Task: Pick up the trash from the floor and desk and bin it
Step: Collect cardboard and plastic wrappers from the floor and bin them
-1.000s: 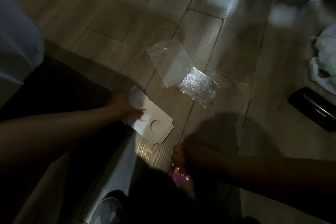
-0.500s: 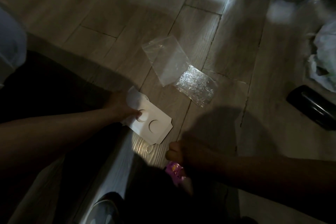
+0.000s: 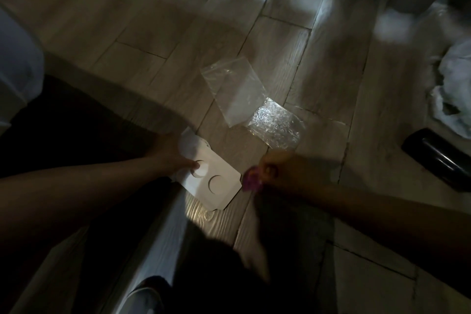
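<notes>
A white card [image 3: 216,186] with two round cut-outs lies on the wood-look floor, and my left hand [image 3: 170,158] holds it by its left end, thumb at one cut-out. My right hand [image 3: 277,171] is just right of the card, fingers curled round a pink wrapper [image 3: 251,181]. A clear plastic bag [image 3: 234,89] lies flat on the floor beyond the hands. A crinkled shiny plastic piece [image 3: 276,127] lies against the bag's near right corner.
A black cylindrical object [image 3: 438,158] lies on the floor at the right. A white plastic bag [image 3: 456,92] sits at the right edge. A dark shape [image 3: 63,122] and a pale board edge [image 3: 163,242] run along the left. A shoe [image 3: 145,296] shows at the bottom.
My right hand with the pink wrapper has moved up and forward, from below the card to beside its right end. My left hand stays on the card.
</notes>
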Action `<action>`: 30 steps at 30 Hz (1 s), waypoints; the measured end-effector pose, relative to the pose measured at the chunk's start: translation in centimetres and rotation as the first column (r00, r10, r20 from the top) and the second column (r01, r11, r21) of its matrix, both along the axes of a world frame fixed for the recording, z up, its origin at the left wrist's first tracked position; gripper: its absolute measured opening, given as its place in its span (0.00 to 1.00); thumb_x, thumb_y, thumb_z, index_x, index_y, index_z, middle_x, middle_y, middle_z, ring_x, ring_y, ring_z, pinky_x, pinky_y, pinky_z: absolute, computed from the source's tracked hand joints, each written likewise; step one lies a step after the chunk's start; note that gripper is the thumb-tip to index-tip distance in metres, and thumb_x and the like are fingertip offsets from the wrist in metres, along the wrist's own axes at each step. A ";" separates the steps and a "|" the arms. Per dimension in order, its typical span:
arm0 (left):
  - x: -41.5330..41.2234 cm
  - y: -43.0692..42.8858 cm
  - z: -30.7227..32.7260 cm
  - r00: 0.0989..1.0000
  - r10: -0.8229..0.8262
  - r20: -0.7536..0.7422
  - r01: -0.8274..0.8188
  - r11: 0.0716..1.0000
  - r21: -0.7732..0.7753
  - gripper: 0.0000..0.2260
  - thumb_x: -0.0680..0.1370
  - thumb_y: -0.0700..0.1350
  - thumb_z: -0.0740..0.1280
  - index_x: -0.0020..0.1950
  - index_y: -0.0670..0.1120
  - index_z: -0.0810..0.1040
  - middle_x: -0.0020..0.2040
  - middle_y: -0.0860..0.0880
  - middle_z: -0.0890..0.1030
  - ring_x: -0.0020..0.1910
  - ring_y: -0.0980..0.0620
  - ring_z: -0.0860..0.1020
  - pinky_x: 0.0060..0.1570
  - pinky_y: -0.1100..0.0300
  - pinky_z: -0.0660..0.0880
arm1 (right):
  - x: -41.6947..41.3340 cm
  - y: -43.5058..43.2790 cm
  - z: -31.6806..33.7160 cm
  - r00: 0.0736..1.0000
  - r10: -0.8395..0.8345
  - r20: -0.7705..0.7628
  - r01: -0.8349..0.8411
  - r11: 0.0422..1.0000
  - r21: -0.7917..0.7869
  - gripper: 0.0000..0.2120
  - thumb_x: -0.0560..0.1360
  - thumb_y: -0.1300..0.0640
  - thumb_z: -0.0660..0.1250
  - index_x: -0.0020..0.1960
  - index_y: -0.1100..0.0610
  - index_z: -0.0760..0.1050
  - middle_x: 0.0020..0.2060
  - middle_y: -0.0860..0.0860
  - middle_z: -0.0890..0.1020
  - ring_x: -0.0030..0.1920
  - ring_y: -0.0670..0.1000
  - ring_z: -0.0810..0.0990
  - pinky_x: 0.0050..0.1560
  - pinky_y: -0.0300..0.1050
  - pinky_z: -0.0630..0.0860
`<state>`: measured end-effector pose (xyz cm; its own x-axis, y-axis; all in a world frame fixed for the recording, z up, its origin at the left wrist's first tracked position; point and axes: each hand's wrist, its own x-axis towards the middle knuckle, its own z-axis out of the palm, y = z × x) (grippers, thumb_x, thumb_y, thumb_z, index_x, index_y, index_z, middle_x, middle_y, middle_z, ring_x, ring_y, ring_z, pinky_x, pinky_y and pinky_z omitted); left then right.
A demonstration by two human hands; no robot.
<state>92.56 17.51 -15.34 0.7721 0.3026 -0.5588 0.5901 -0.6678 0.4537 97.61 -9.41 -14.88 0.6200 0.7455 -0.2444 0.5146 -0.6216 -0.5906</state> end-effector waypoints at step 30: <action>1.1 1.0 -1.4 0.998 0.009 -0.059 -0.009 1.000 0.013 0.37 0.60 0.50 0.82 0.64 0.42 0.70 0.63 0.43 0.76 0.59 0.47 0.75 0.45 0.63 0.70 | 8.5 3.8 -0.4 0.850 -0.500 -0.167 0.524 0.834 0.171 0.33 0.62 0.53 0.79 0.62 0.55 0.69 0.51 0.47 0.74 0.53 0.49 0.75 0.46 0.37 0.71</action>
